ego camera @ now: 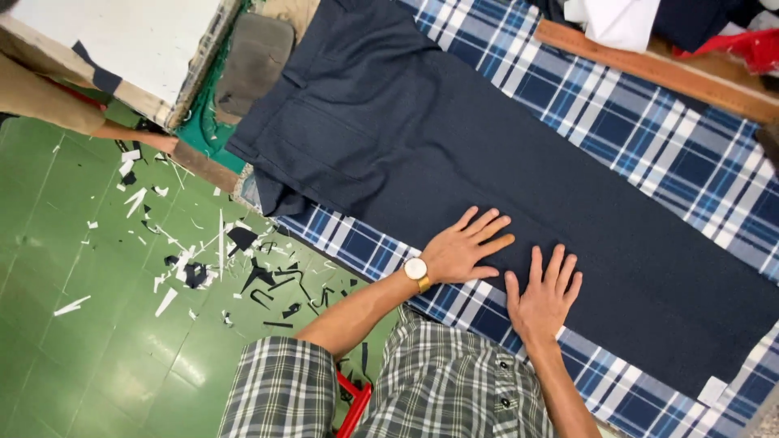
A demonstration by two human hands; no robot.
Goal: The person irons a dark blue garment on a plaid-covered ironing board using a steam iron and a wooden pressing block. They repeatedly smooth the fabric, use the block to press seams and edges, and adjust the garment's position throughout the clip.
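Observation:
A pair of dark navy trousers (pixel 454 154) lies flat along a table covered with a blue and white plaid cloth (pixel 641 122). My left hand (pixel 466 246), with a gold wristwatch on its wrist, rests palm down on the near edge of the trouser leg, fingers spread. Just to its right, my right hand (pixel 544 296) also presses flat on the leg's near edge, fingers apart. Neither hand holds anything.
A wooden ruler (pixel 657 69) lies along the table's far side, with white and red fabric behind it. The green tiled floor (pixel 97 324) at left is strewn with white and dark fabric scraps. A white-topped table (pixel 122 49) stands at upper left. A red stool part (pixel 355 410) shows below.

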